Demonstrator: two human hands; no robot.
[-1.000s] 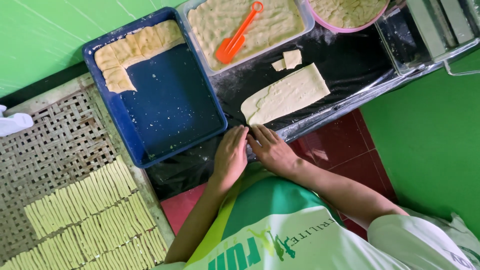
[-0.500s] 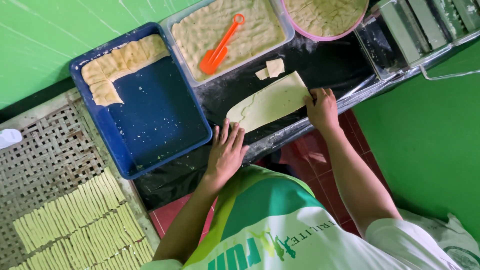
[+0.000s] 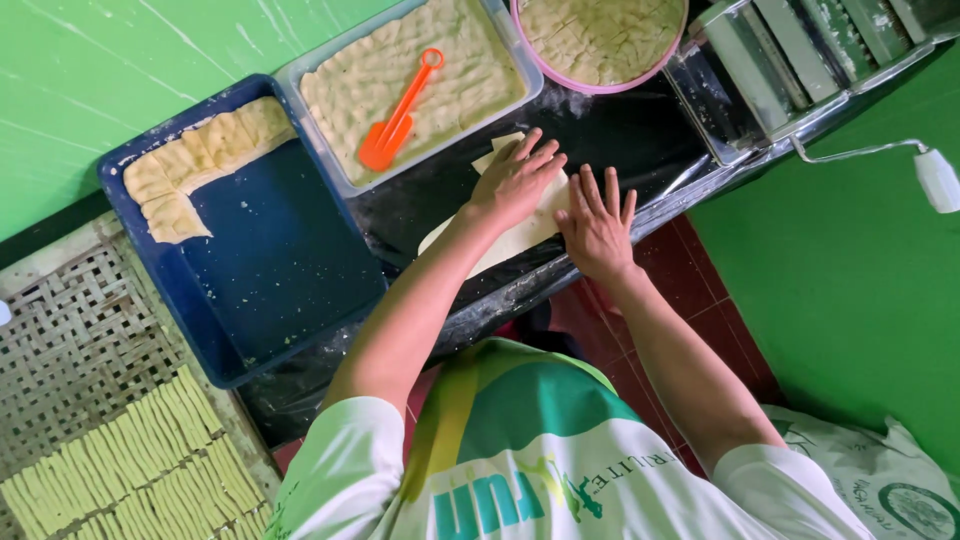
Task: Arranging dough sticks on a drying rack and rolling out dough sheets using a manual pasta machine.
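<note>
Dough sheet [image 3: 505,243] lies flat on the dark surface [image 3: 620,135]; both hands now rest on it, left hand [image 3: 515,180] and right hand [image 3: 597,225], fingers spread, pressing rather than lifting an edge.

Orange scoop [image 3: 397,127], dark blue tray [image 3: 270,270]

You are standing in a small food-making workshop, a home snack kitchen by the look of it. Across the top of the frame a black, flour-dusted worktop [image 3: 620,130] carries a blue tray [image 3: 270,270] and a clear tray [image 3: 420,70] of pressed dough, plus a pink bowl [image 3: 600,40]. A hand-cranked dough roller [image 3: 800,60] sits at the upper right. At the lower left, cut dough strips [image 3: 130,460] lie in rows on a woven rack [image 3: 70,340]. The walls are bright green, the floor red tile.
</note>
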